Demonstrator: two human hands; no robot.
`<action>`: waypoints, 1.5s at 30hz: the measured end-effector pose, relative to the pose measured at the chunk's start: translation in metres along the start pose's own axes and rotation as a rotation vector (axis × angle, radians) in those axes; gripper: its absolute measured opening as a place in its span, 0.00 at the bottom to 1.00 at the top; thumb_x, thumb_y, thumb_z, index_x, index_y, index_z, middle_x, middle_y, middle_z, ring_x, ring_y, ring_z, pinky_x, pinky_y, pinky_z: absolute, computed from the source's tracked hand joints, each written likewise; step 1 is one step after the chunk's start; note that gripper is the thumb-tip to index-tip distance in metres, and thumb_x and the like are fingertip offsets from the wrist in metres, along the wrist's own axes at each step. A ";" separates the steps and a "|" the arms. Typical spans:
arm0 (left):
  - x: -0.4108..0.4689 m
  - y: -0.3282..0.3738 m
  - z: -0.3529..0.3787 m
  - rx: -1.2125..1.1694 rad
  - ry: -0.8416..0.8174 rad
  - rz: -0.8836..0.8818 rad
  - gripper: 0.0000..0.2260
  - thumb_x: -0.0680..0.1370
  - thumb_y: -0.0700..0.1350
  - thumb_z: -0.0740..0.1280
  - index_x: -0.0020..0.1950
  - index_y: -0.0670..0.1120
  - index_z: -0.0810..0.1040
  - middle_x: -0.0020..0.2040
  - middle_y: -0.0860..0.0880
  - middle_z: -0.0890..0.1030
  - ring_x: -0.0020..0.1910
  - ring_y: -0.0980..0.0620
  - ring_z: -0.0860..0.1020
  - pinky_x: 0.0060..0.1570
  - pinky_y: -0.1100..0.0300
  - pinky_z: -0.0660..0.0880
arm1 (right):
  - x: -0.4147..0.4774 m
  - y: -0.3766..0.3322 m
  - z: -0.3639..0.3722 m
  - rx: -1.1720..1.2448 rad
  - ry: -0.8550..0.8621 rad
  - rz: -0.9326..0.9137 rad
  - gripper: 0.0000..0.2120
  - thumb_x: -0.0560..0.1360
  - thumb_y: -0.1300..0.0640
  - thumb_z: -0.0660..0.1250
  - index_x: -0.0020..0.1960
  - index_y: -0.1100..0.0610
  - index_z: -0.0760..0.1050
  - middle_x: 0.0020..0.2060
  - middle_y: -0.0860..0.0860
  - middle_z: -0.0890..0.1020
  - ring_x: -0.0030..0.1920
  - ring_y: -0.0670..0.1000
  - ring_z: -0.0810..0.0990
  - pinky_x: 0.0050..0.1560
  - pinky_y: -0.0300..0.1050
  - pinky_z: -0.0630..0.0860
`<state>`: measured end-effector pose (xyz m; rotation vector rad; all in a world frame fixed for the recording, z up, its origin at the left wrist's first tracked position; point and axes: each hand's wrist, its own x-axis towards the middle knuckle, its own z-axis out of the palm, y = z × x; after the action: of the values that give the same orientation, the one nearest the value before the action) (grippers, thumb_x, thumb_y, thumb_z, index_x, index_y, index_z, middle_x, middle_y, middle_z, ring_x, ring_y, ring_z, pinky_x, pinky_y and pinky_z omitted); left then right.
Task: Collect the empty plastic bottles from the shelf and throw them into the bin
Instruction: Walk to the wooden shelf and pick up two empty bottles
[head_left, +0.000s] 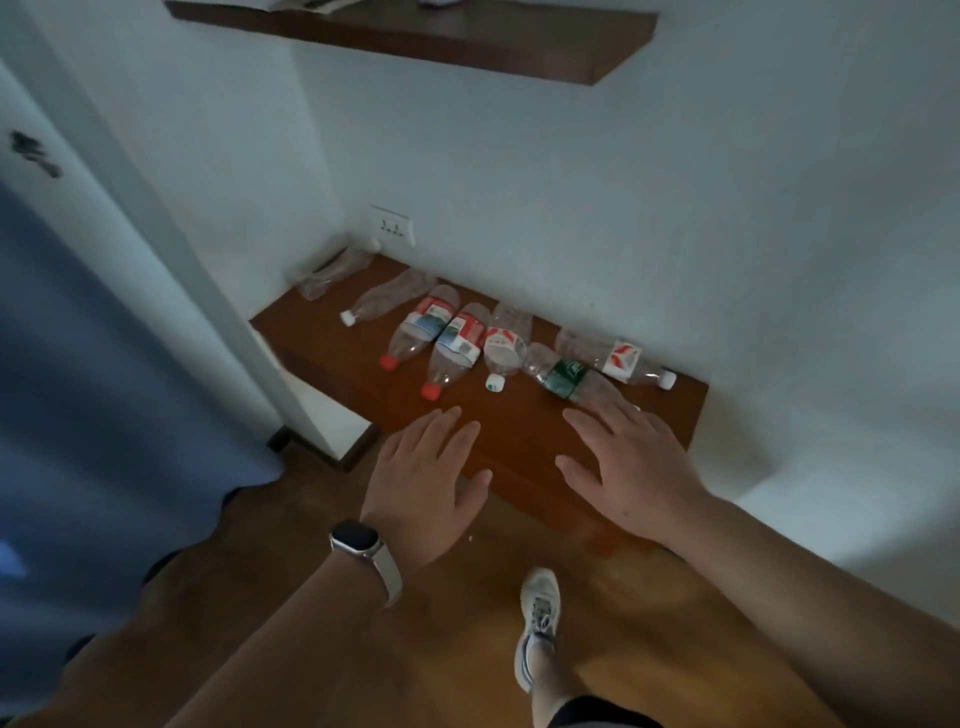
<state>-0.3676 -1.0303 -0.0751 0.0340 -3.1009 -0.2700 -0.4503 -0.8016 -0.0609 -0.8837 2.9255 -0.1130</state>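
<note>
Several empty plastic bottles lie on their sides on a low brown wooden shelf (519, 431) against the white wall. Two have red caps and red-and-white labels (423, 325) (457, 343). One has a green label (563, 378). Others are clear with white caps (384, 299) (618, 358) (506, 343) (332, 273). My left hand (423, 483), with a watch on its wrist, hovers open over the shelf's front edge, holding nothing. My right hand (631, 467) is spread open just in front of the green-label bottle, fingertips close to it. No bin is in view.
A second wooden shelf (415, 36) hangs higher on the wall. A wall socket (393, 226) sits above the low shelf's back left corner. A blue curtain (93, 415) hangs at left. My leg and white shoe (537, 618) stand on the wooden floor below.
</note>
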 end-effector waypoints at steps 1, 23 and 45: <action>0.015 -0.001 0.006 0.000 0.017 0.008 0.26 0.81 0.62 0.54 0.76 0.53 0.66 0.77 0.49 0.67 0.75 0.47 0.64 0.71 0.48 0.63 | 0.011 0.007 0.006 0.005 -0.011 0.024 0.31 0.79 0.34 0.47 0.77 0.48 0.58 0.76 0.50 0.62 0.76 0.53 0.59 0.73 0.53 0.59; 0.283 -0.004 0.118 -0.464 -0.133 -0.550 0.22 0.79 0.56 0.65 0.70 0.50 0.71 0.61 0.49 0.76 0.52 0.49 0.78 0.41 0.57 0.76 | 0.191 0.127 0.114 0.214 -0.282 0.139 0.35 0.76 0.36 0.58 0.77 0.52 0.55 0.74 0.53 0.63 0.72 0.55 0.63 0.70 0.54 0.64; 0.309 -0.024 0.153 -0.800 -0.224 -0.631 0.32 0.69 0.56 0.76 0.67 0.49 0.65 0.57 0.49 0.74 0.50 0.51 0.78 0.39 0.60 0.79 | 0.192 0.095 0.121 0.362 -0.270 0.515 0.30 0.74 0.44 0.65 0.71 0.52 0.60 0.60 0.51 0.73 0.58 0.53 0.75 0.52 0.50 0.77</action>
<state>-0.6808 -1.0347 -0.2212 1.0021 -2.8154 -1.5664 -0.6498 -0.8346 -0.2012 -0.0776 2.6489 -0.4295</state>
